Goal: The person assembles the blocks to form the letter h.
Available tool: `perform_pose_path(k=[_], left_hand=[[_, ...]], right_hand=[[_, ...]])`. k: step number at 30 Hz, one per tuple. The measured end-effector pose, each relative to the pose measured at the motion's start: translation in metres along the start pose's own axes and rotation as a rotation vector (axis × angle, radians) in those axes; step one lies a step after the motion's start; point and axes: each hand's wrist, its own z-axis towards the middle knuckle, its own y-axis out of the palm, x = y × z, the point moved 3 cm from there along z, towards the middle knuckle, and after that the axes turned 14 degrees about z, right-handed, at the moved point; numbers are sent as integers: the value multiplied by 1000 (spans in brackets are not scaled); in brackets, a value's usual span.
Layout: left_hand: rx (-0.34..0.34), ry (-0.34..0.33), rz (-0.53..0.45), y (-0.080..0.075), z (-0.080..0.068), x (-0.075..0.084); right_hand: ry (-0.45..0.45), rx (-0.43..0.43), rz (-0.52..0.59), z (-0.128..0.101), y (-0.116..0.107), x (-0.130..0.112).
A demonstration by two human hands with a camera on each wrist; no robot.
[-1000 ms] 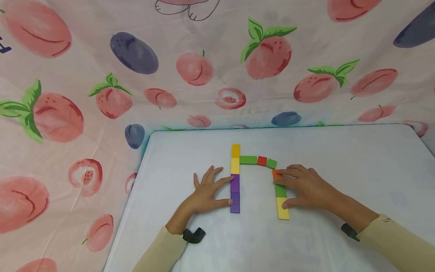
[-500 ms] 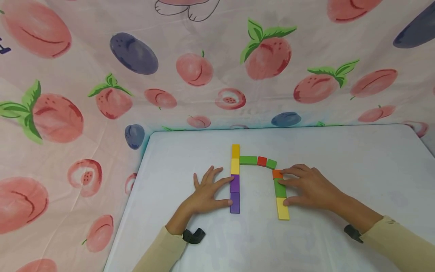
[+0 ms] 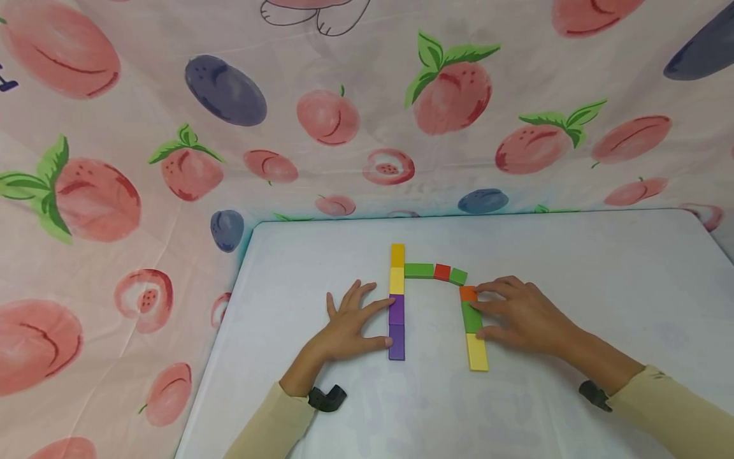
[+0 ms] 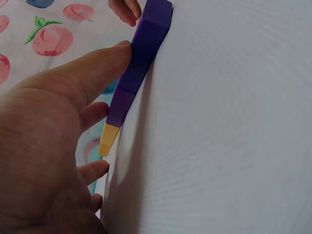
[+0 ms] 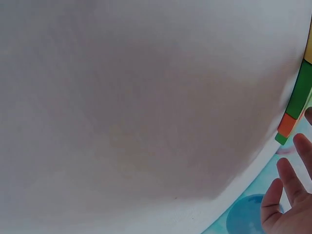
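Note:
My left hand [image 3: 343, 330] lies left of a straight column of blocks, fingers spread. Its index fingertip touches the upper purple block [image 3: 397, 310] and its thumb the lower purple block [image 3: 397, 343]. Above those are a light yellow block [image 3: 397, 280] and a darker yellow block [image 3: 397, 255]. My right hand [image 3: 524, 315] touches the right side of a second column, made of an orange block [image 3: 467, 294], a green block [image 3: 472, 317] and a pale yellow block [image 3: 477, 352]. Its thumb tip is where green and yellow meet. The left wrist view shows the left thumb [image 4: 105, 66] against purple.
Between the column tops runs a bent row: a long green block [image 3: 419, 271], a red block [image 3: 442, 272] and a small green block [image 3: 458, 276]. All lie on a white table [image 3: 602, 274]. Behind it hangs a fruit-printed cloth [image 3: 355, 70].
My right fingertips have drawn back slightly to the right from the tops of the orange and green blocks. The right thumb has slid up along the yellow block. My left hand has stayed in place.

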Motion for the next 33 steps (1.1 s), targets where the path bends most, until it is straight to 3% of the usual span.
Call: perform_pose_path(k=[9,25,33], left_hand=[[3,3,-6,-1,-1,0],[6,-1,-1,-1,-1,1],[5,1,7,0,-1,0]], right_hand=[[25,-22,-19,0,4,-1],[52,17,21,-2,6,-2],[63,-26,13,-3,5,-4]])
